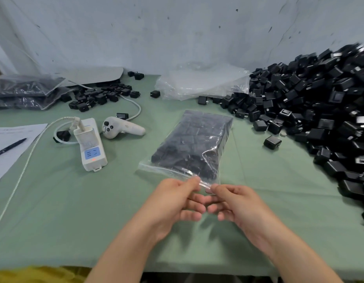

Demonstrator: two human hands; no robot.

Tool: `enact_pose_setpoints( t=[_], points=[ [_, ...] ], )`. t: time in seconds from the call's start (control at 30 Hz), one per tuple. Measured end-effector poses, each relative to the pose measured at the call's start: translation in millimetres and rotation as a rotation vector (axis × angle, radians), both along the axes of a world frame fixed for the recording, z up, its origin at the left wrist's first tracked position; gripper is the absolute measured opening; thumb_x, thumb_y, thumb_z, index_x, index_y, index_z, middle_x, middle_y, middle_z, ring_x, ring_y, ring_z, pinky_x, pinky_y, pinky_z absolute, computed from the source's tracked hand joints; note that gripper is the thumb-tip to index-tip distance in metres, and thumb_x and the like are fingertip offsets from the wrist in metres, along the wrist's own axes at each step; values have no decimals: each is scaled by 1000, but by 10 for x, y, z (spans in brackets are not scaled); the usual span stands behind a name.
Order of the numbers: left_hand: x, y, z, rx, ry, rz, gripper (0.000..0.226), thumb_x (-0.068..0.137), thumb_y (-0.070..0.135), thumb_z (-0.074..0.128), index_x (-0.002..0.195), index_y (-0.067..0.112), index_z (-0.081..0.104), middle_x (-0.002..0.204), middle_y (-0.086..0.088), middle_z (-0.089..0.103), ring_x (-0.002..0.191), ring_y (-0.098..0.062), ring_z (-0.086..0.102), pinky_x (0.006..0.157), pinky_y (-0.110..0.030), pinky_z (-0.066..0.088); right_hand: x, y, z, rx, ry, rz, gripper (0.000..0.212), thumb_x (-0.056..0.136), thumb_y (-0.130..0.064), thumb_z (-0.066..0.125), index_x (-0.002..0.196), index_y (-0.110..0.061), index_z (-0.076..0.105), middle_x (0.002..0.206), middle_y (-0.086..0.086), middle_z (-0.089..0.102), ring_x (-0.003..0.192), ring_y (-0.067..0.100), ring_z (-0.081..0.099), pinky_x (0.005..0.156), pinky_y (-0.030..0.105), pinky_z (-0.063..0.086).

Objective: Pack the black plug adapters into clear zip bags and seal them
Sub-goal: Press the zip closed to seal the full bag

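1. Your left hand point(173, 199) and right hand point(236, 203) sit close together over the near part of the green surface point(64, 211), palms turned toward each other.
2. Fingers: your left thumb and forefinger pinch the near mouth edge of the clear zip bag point(191, 144). Your right thumb and forefinger pinch the same edge just beside them. The other fingers curl loosely underneath. You cannot tell whether the zip is closed there.
3. The zip bag lies flat at mid-surface just beyond your hands, mouth toward you, packed with black plug adapters.
4. Left of the bag: a white power strip point(92, 146), with a white handheld controller point(120, 128) just behind it.
5. At the left edge: a paper sheet point(7, 137) with a black pen point(9, 148) on it.
6. Right of the bag: a single adapter point(272, 142) lying apart, then the big adapter pile point(320, 103) along the right side.
7. Farther back: a stack of empty clear bags point(201, 82) touching the pile, a small adapter scatter point(99, 96) at back left, and filled bags point(24, 92) at far left.
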State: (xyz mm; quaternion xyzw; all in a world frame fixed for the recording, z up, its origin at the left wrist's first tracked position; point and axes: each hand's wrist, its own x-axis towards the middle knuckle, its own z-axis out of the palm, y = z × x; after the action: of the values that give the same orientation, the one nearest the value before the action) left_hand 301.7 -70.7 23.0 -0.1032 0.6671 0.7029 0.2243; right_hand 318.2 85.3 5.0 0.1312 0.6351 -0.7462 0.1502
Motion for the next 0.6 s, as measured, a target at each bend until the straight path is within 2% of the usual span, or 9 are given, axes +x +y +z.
enact_pose_setpoints(
  t=[0.17, 0.27, 0.4, 0.6],
  points=[
    [53, 22, -21, -56, -9, -5, 36, 100, 35, 55, 97, -1, 62, 60, -6, 67, 44, -12, 59, 40, -21, 47, -1, -25, -9, -16, 13, -53, 21, 99, -8, 57, 84, -2, 69, 73, 11, 73, 53, 12, 64, 45, 18, 48],
    [70, 52, -40, 36, -6, 27, 30, 99, 31, 58, 94, 1, 63, 58, -3, 64, 44, -9, 57, 40, -19, 46, -5, -38, -14, -7, 28, -76, 21, 98, -5, 57, 81, -1, 69, 68, 9, 71, 51, 11, 62, 46, 18, 48],
    [51, 144, -56, 127, -22, 53, 32, 98, 26, 61, 74, 4, 62, 52, -2, 60, 41, -6, 55, 39, -16, 45, -6, -50, -25, 35, 62, -80, 26, 97, -7, 56, 76, -2, 70, 66, 9, 70, 52, 11, 61, 48, 19, 48],
    [51, 278, -99, 23, 16, 68, 31, 98, 20, 61, 70, 6, 59, 44, 2, 54, 36, -4, 49, 37, -14, 40, -19, 2, -17, 50, 60, -4, 26, 98, -12, 57, 77, -3, 71, 65, 8, 68, 50, 12, 59, 47, 20, 48]
  ],
)
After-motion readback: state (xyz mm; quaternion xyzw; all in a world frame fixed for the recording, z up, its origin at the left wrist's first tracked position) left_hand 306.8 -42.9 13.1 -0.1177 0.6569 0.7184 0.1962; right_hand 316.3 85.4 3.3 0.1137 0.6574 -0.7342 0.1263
